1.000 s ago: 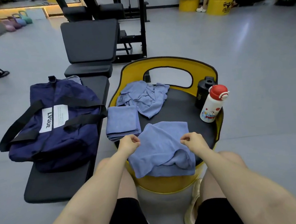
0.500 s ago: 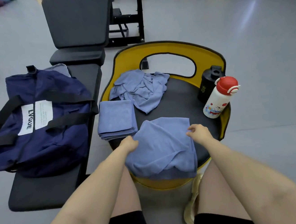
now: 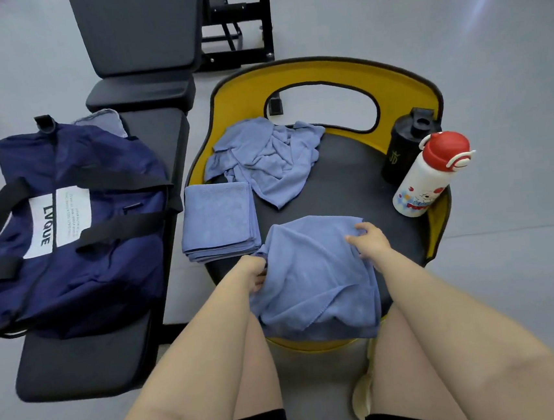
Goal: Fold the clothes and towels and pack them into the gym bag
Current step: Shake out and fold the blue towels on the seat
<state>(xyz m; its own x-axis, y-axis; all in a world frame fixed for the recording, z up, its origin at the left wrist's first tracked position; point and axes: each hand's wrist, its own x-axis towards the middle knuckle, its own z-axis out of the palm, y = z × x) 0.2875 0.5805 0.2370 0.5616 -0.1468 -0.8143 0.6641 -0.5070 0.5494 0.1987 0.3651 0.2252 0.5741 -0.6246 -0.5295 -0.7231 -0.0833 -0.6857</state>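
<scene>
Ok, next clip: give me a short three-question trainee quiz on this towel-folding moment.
1. True or false: the navy gym bag lies on the black bench, left of the yellow seat.
2. Which towel are both hands working? A) the folded stack B) the crumpled one C) the nearest towel
3. Fill in: the white bottle has a ___ lid.

Key: 1 true. 2 C; left hand and right hand grip its edges. 3 red.
</scene>
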